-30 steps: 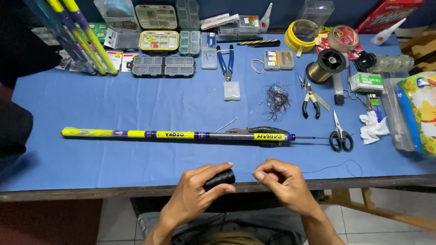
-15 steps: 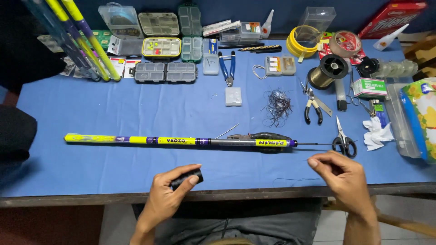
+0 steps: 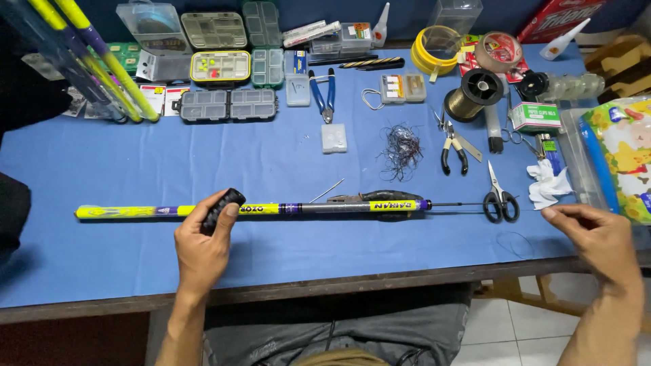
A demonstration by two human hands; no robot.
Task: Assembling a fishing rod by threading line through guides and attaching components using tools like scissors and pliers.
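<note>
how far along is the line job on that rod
Done: the telescopic rod lies collapsed on the blue table, tools laid out. In hand: left hand holds a black spool, right hand held far apart. No line visibly tied to the rod yet.

Bench is pretty loaded: blue tablecloth point(image 3: 135, 169) covered in gear. Along the back there's a row of small compartment tackle boxes point(image 3: 227, 105), with blue-handled pliers point(image 3: 323, 95) just beside them on the right. A tangled wad of dark line point(image 3: 401, 148) sits mid-table, black-handled pliers point(image 3: 453, 152) next to it, and black scissors point(image 3: 500, 196) closer to the front edge. A big spool of olive line point(image 3: 473, 95) and a yellow coil point(image 3: 434, 51) are further back, and a crumpled white tissue point(image 3: 549, 183) lies off right.
</note>
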